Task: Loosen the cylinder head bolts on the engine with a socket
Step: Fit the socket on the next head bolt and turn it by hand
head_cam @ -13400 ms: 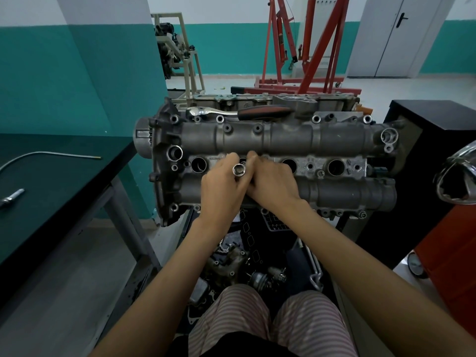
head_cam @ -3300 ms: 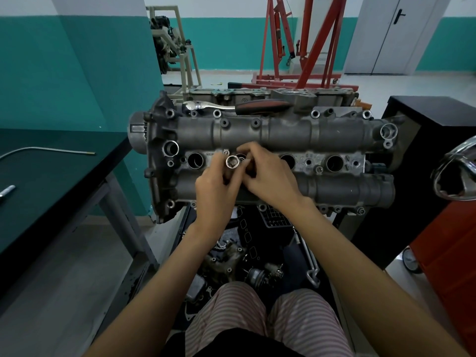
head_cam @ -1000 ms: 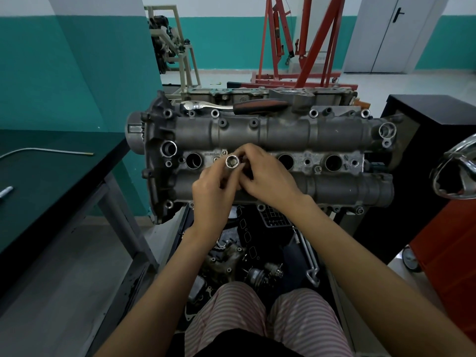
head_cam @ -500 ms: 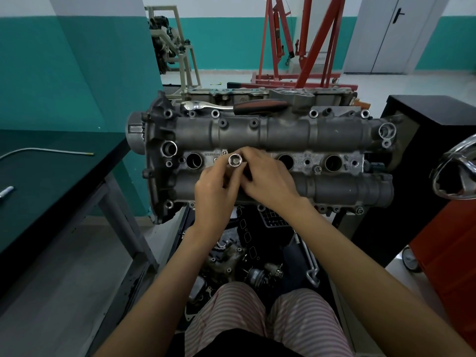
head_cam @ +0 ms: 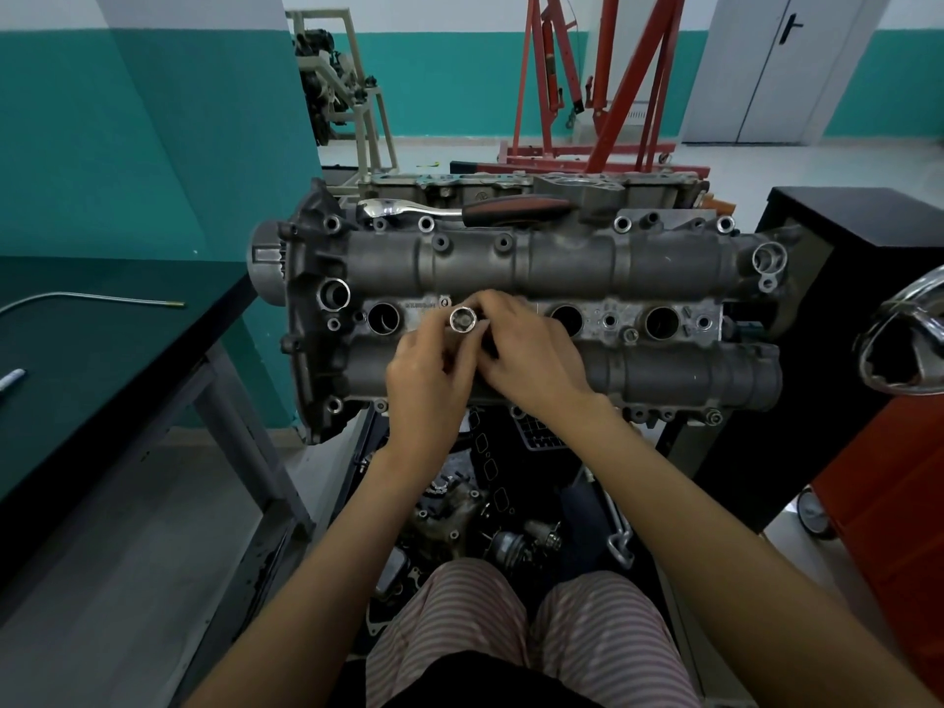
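Observation:
A grey cylinder head [head_cam: 562,263] lies across the view in front of me, with a row of round plug wells along its middle. A shiny socket [head_cam: 463,319] stands with its open end towards me, over the second well from the left. My left hand [head_cam: 429,380] pinches the socket from below. My right hand [head_cam: 531,360] meets it from the right, fingers curled at the socket's side; what they hold under it is hidden. A ratchet [head_cam: 459,209] with a black and red handle rests on the head's far edge.
A dark green workbench [head_cam: 102,360] with a bent metal rod [head_cam: 92,298] stands at the left. A black cabinet [head_cam: 848,309] and a red trolley [head_cam: 889,482] stand at the right. Loose engine parts [head_cam: 490,518] lie below the head. A red engine crane [head_cam: 603,94] stands behind.
The two hands stay together at the socket over the head's middle. The socket has shifted very slightly; the ratchet has not moved.

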